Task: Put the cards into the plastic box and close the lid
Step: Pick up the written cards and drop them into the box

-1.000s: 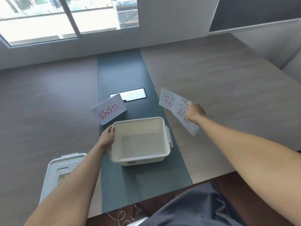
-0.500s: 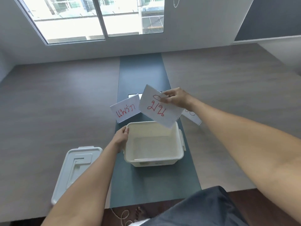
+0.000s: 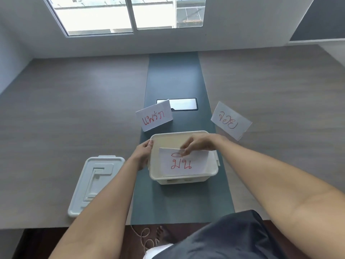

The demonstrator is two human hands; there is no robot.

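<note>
An open white plastic box [image 3: 155,172] stands on the dark green strip of the table. My left hand [image 3: 144,152] grips its left rim. My right hand [image 3: 197,144] pinches the top edge of a white card [image 3: 183,163] with red writing, held down inside the box. Two more white cards with red writing stand on the table: one [image 3: 154,117] behind the box to the left, one [image 3: 230,120] to the right. The box's pale lid [image 3: 95,182] lies flat to the left of the box.
A black-framed cable hatch [image 3: 183,104] sits in the green strip [image 3: 173,75] behind the box. The table's near edge runs just in front of my lap. A wall with a window lies beyond the table's far end.
My right hand lifted one card away from the right-hand card, carried it left over the box and lowered it inside. The left hand stayed on the rim.
</note>
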